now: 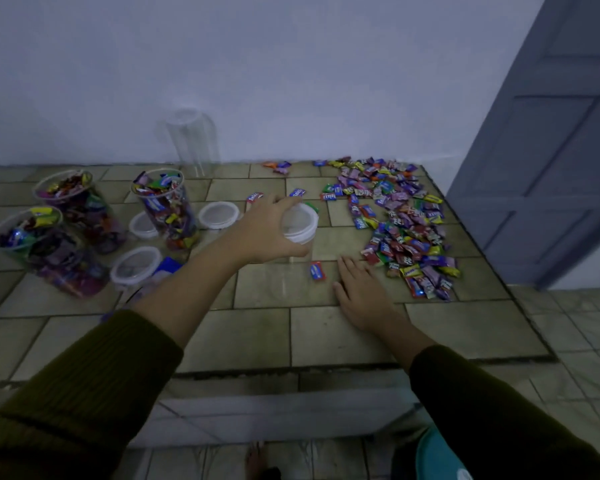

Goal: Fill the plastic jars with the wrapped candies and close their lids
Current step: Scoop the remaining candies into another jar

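Three full jars (pixel 167 209) at the left need their lids (pixel 219 214). My left fingers (pixel 281 202) hold an empty jar (pixel 300 230) mid-frame; my right fingers (pixel 347 268) lie flat beside the candies (pixel 402 223).

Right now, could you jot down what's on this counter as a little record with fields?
left hand: grips the top of the lidded jar
lidded jar: clear, upright, looks empty
right hand: flat on the counter, beside a loose candy
filled jars: three, no lids on
loose lids: three, lying near the filled jars
candy pile: spread at the right
spare jar: empty, at the back
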